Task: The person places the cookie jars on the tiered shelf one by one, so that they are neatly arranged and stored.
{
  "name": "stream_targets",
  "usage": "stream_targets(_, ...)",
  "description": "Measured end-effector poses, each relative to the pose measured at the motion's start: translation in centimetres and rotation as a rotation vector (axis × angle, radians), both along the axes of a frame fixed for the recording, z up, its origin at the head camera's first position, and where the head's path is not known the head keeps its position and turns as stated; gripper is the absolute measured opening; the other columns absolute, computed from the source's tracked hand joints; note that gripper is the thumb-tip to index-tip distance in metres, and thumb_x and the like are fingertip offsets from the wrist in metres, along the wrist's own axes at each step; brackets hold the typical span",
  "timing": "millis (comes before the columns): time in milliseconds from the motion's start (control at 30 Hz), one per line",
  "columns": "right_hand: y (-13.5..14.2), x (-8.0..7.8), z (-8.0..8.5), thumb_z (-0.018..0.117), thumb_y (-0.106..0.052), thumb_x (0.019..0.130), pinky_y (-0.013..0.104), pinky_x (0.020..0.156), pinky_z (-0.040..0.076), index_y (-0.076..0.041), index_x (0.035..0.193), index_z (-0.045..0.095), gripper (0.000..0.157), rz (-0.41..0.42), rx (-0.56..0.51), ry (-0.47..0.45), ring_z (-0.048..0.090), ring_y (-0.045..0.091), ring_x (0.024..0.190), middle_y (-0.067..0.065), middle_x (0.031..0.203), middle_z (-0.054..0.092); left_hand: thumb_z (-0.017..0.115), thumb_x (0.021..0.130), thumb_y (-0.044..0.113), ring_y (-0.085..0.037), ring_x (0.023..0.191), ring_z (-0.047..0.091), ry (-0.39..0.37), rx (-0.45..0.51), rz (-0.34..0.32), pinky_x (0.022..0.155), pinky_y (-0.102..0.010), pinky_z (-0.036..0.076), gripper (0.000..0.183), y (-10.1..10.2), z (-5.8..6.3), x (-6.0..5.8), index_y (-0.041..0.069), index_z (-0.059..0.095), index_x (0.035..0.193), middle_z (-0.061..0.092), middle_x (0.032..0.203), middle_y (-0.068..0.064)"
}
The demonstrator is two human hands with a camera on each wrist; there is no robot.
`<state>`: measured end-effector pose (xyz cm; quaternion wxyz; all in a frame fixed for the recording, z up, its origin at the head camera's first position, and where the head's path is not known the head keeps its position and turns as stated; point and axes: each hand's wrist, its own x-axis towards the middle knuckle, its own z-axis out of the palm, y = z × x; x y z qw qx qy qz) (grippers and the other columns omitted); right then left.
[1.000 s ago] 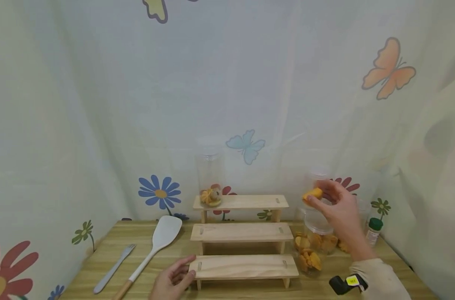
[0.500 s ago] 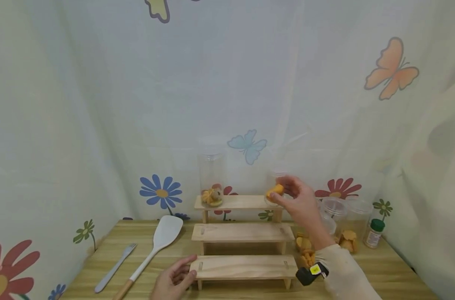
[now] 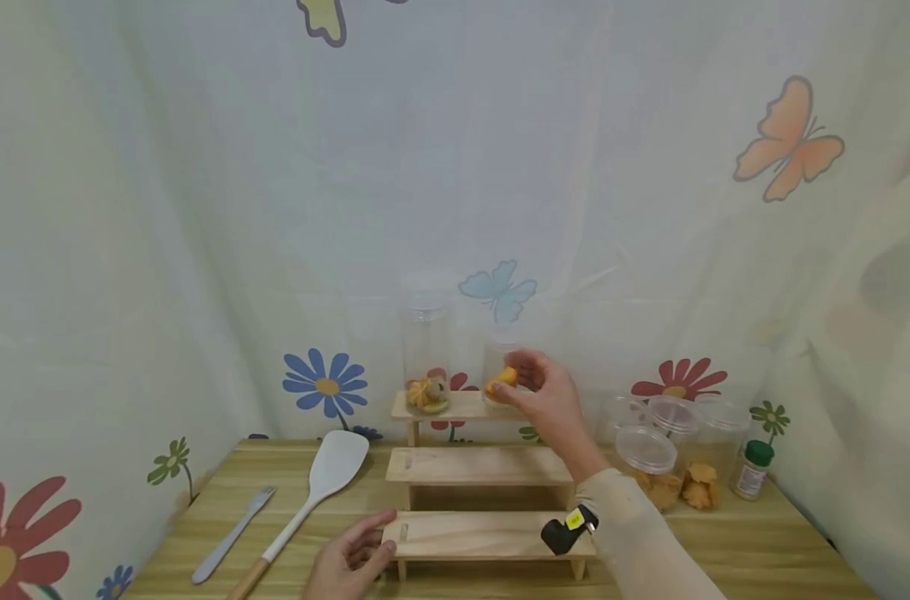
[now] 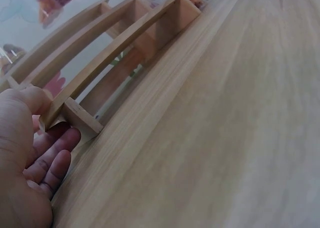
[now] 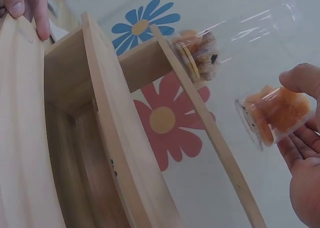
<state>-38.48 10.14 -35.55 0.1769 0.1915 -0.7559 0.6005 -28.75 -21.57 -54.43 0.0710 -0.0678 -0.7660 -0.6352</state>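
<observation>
A three-step wooden rack (image 3: 479, 463) stands mid-table. My left hand (image 3: 348, 560) holds the left end of its lowest board, the thumb above and fingers curled below in the left wrist view. Near the top board, my right hand (image 3: 551, 403) grips a short clear jar (image 5: 272, 112) with orange snack pieces inside. Its base shows a gap from the board's edge in the right wrist view. To its left, a tall clear jar (image 3: 426, 346) with cookies at the bottom stands upright on the top board.
Several clear jars (image 3: 646, 450) of orange snacks cluster right of the rack, beside a small green-capped shaker bottle (image 3: 752, 471). On the left lie a white turner (image 3: 335, 465) with a wooden handle end and a fork (image 3: 233, 533). A patterned curtain (image 3: 455, 167) hangs behind.
My right hand has carried the short jar leftward, from above the jars on the right to the top board near the tall jar. My left hand has stayed on the rack.
</observation>
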Motion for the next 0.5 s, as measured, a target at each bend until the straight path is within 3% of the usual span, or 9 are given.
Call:
stream_targets(233,-1.5,-1.1,-0.4,0.087,-0.003,0.097,0.050,0.117,0.053,0.008,0.139,0.066,0.048,0.006,0.009,0.005,0.069,0.039,0.131,0.028,0.139,0.069,0.083,0.102,0.021,-0.010,0.092,0.075,-0.005,0.002,0.004,0.081,-0.025,0.062,0.050,0.0,-0.2,-0.1,0.000,0.071,0.146,0.082,0.107,-0.012)
stream_targets(500,-2.2,-1.5,-0.8,0.087,-0.006,0.098,0.052,0.115,0.055,0.004,0.140,0.068,0.048,-0.015,0.043,-0.013,0.070,0.038,0.129,0.024,0.138,0.071,0.083,0.102,0.022,-0.010,0.092,0.075,-0.015,-0.010,0.000,0.082,-0.025,0.062,0.050,0.0,0.1,0.1,-0.001,0.071,0.146,0.082,0.107,-0.012)
